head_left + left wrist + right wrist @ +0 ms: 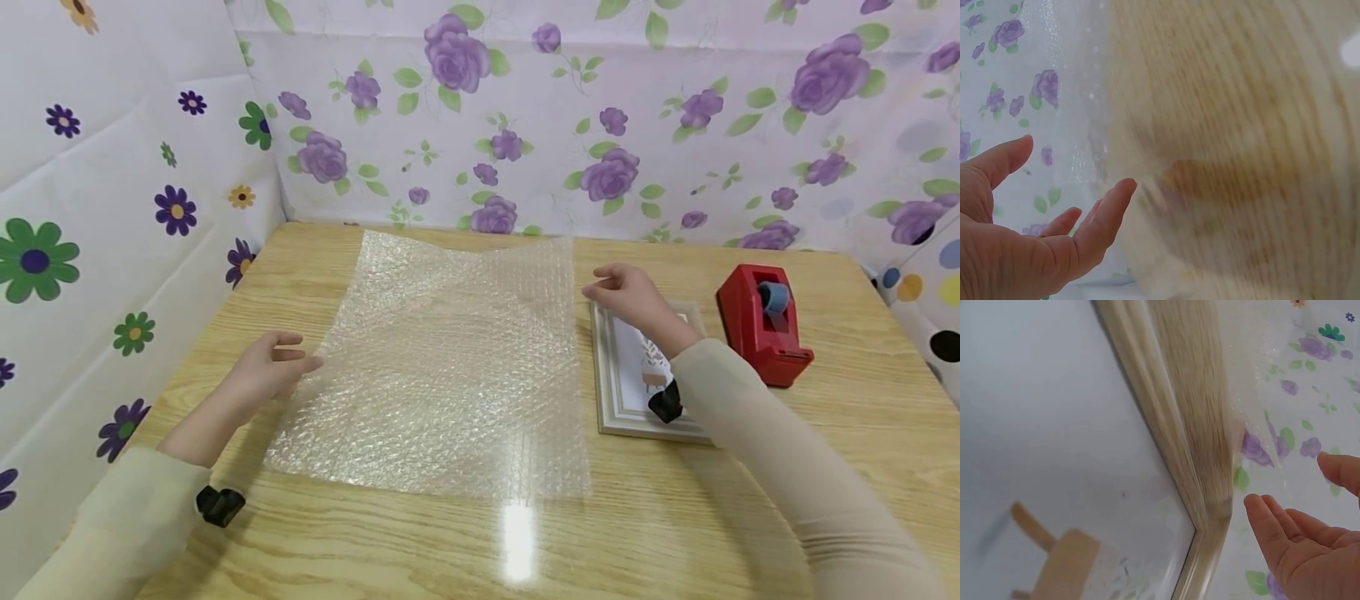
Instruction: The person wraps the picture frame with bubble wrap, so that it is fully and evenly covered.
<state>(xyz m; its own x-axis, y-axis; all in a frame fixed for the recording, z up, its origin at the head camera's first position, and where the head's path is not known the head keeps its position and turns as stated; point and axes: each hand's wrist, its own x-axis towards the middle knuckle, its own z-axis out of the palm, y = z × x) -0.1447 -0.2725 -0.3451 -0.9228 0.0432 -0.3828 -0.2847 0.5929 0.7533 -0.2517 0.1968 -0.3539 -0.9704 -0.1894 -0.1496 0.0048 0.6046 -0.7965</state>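
Note:
A clear sheet of bubble wrap (450, 358) is spread over the wooden table, its far corners raised somewhat. At its left edge is my left hand (273, 367), fingers loosely bent; in the left wrist view, thumb and fingers stand apart with nothing between them. My right hand (626, 296) hovers by the sheet's right edge, over the far end of a picture frame (606, 400). The right wrist view shows that hand's thumb separated from its fingers (1266, 519), holding nothing. Sleeve and forearm hide part of the frame, which lies flat with a printed picture inside.
A red tape dispenser (750, 325) with a blue roll stands right of the picture frame. Floral cloth (525, 108) hangs behind the wooden table (360, 550), and another patterned cloth (120, 250) covers the left side. Each wrist carries a small black device (220, 506).

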